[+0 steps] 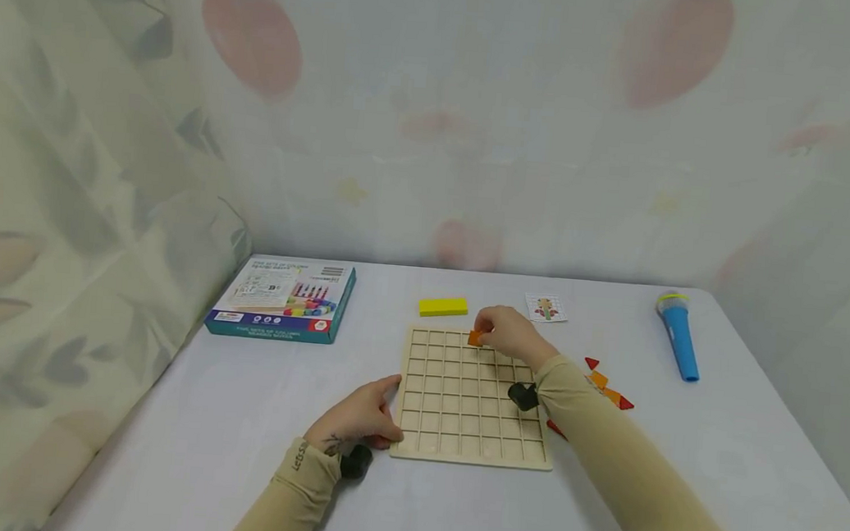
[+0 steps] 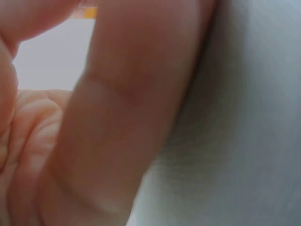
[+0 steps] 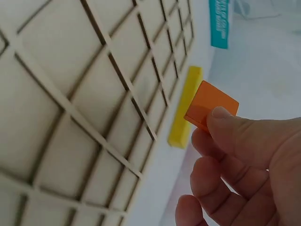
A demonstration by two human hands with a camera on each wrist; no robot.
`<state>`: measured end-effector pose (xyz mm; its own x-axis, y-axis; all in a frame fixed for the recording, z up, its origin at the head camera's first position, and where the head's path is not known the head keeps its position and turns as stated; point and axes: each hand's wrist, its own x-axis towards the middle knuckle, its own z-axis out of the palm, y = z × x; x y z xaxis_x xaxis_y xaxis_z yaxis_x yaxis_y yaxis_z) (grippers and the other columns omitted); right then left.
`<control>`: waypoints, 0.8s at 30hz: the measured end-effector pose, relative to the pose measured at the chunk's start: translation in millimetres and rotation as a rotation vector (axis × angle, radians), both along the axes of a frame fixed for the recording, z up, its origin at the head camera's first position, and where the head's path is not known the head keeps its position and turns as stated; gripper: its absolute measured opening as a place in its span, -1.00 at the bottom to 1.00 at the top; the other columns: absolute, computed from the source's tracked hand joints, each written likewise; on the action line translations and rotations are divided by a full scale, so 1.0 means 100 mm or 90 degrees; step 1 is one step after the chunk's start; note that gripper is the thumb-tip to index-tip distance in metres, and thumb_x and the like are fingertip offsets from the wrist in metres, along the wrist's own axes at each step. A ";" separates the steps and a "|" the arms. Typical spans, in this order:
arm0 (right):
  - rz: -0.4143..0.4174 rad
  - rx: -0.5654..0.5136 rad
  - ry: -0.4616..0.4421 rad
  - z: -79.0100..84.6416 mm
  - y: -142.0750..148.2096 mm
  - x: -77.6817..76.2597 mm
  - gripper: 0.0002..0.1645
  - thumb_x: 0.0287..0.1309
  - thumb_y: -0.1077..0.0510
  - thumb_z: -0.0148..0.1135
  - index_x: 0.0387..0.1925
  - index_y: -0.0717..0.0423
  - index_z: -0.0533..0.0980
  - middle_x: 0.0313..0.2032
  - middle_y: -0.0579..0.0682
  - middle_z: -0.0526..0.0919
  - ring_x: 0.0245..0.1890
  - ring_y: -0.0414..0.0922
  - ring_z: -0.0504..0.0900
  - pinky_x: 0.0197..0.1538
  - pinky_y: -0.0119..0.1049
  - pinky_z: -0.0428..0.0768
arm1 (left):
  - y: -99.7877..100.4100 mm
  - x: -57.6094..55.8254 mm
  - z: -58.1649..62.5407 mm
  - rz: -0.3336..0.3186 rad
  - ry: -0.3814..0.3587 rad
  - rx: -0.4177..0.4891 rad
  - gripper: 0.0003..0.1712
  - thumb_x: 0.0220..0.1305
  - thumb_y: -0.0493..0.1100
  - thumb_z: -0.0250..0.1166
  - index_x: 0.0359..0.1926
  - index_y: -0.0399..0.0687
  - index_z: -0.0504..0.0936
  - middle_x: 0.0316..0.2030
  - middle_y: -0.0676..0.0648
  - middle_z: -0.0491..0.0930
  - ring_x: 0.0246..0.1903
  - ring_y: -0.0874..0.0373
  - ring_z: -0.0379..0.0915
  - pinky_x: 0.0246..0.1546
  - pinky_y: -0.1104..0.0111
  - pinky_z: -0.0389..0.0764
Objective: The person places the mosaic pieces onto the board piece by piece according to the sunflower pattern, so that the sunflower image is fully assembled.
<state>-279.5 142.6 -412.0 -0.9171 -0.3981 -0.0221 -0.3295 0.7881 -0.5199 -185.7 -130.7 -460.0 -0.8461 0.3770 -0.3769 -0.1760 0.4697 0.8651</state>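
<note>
Orange square tile, pinched, pale wooden grid board, yellow bar

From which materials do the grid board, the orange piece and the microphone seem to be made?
Grid board: probably bare wood, matte, judging by its pale beige surface.
Orange piece: smooth, evenly coloured; painted wood or plastic, I cannot tell.
Microphone: likely plastic, from its even blue colour; finish unclear.

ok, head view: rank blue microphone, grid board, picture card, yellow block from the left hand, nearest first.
1. Grid board: its left edge touches the left hand.
2. Yellow block: beyond the board's far edge.
3. Picture card: right of the block.
4. Blue microphone: far right.
</note>
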 end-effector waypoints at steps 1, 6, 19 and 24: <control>0.000 0.006 -0.006 -0.04 -0.04 -0.01 -0.92 0.06 0.26 0.24 -0.34 0.11 0.56 -0.31 0.00 0.61 -0.28 -0.08 0.50 -0.15 -0.18 0.50 | 0.00 0.00 0.00 0.004 -0.004 0.004 0.16 -0.25 -0.42 0.44 0.41 -0.16 0.02 -0.62 -0.08 0.46 -0.71 0.19 0.41 -0.66 0.39 0.54; 0.008 0.028 -0.023 -0.16 -0.15 -0.03 -0.89 0.03 0.30 0.21 -0.34 0.10 0.55 -0.33 0.00 0.57 -0.32 -0.08 0.46 -0.21 -0.19 0.48 | 0.00 0.00 -0.01 0.003 0.001 0.001 0.16 -0.25 -0.42 0.44 0.41 -0.17 0.03 -0.63 -0.09 0.46 -0.72 0.19 0.41 -0.67 0.39 0.54; 0.004 0.056 -0.044 -0.23 -0.14 -0.04 -0.94 0.04 0.22 0.24 -0.37 0.08 0.56 -0.35 -0.02 0.57 -0.34 -0.10 0.46 -0.20 -0.20 0.48 | 0.02 0.02 0.03 -0.017 0.024 -0.025 0.15 -0.23 -0.40 0.45 0.40 -0.21 0.03 -0.63 -0.11 0.49 -0.72 0.18 0.43 -0.68 0.37 0.54; -0.005 0.064 -0.044 -0.25 -0.16 -0.04 -0.89 0.07 0.16 0.25 -0.32 0.08 0.58 -0.30 -0.01 0.61 -0.33 -0.12 0.49 -0.20 -0.18 0.50 | 0.03 0.02 0.03 -0.006 0.013 -0.025 0.15 -0.24 -0.40 0.46 0.40 -0.19 0.03 -0.62 -0.11 0.48 -0.72 0.18 0.43 -0.68 0.38 0.54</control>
